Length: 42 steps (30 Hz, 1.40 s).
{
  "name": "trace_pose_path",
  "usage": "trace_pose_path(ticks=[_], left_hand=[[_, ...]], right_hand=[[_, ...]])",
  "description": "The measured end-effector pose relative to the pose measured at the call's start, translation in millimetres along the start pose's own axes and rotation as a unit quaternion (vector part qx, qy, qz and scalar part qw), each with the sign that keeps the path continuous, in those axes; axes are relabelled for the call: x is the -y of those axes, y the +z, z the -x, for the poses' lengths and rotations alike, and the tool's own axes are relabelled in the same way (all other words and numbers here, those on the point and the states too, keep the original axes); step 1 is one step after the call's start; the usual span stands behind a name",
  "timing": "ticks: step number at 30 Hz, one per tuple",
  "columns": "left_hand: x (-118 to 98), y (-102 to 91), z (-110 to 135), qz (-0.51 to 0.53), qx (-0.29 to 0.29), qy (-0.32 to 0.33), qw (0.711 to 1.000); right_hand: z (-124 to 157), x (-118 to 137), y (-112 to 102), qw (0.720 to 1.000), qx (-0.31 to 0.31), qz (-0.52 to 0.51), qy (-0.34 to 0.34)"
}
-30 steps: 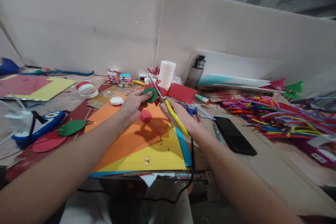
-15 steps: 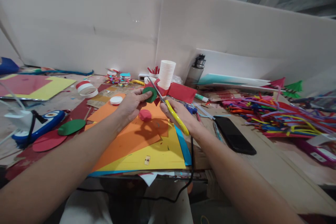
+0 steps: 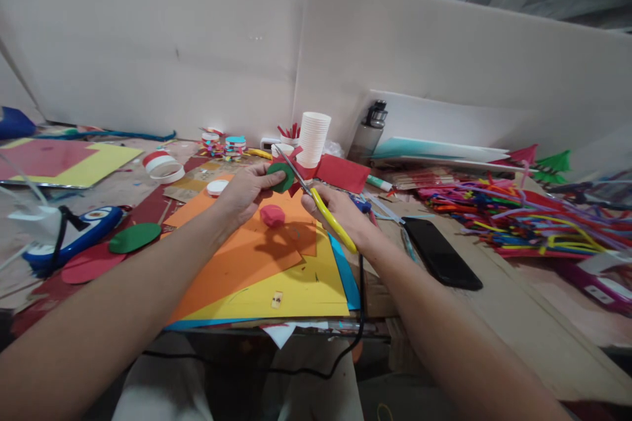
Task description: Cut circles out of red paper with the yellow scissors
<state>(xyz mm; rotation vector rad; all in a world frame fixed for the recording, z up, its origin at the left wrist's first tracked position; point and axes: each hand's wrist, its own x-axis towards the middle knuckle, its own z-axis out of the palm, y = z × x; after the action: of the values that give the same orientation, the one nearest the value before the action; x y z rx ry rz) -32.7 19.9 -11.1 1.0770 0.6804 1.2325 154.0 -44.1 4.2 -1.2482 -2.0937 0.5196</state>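
Note:
Pinched between the thumb and fingers of my left hand (image 3: 249, 192) is a small green paper disc (image 3: 280, 177), held above the orange sheets. My right hand (image 3: 340, 214) grips a pair of yellow-handled scissors (image 3: 332, 217), whose blades point up and to the left beside the disc's right edge. Whether the blades touch the disc I cannot tell. Below the hands, a small red round piece (image 3: 272, 215) lies on the orange paper (image 3: 247, 263). Red paper (image 3: 342, 172) is visible just behind the scissors.
A stack of white paper cups (image 3: 315, 138) stands behind the hands. To the right lie a black phone (image 3: 441, 253) and a heap of coloured pipe cleaners (image 3: 513, 214). At left are larger green (image 3: 135, 237) and red (image 3: 93, 264) ovals and a blue power strip (image 3: 74, 237).
The scissors and both hands have shifted only very slightly. The green disc stays in my left hand, and the things on the table lie as before.

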Motion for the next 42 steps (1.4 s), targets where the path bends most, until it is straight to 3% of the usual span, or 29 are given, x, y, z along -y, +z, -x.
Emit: trace_pose_path(ticks=[17,25,32,42], left_hand=[[-1.4,-5.7,-2.6,-0.051,0.007,-0.016,0.999],[-2.8,-13.9,-5.5,-0.085,0.036,-0.031,0.995],[0.3,-19.7,-9.6,-0.115,0.069,-0.046,0.990],[4.8,-17.9,-9.7,-0.171,0.051,-0.027,0.984]], right_hand=[[1.6,5.2,-6.3,0.999,0.016,-0.027,-0.002],[1.6,-2.3,-9.2,0.999,0.041,0.001,-0.021],[2.0,-8.1,-10.8,0.997,0.064,0.031,0.012],[3.0,-9.7,-20.0,0.990,0.102,0.087,0.052]])
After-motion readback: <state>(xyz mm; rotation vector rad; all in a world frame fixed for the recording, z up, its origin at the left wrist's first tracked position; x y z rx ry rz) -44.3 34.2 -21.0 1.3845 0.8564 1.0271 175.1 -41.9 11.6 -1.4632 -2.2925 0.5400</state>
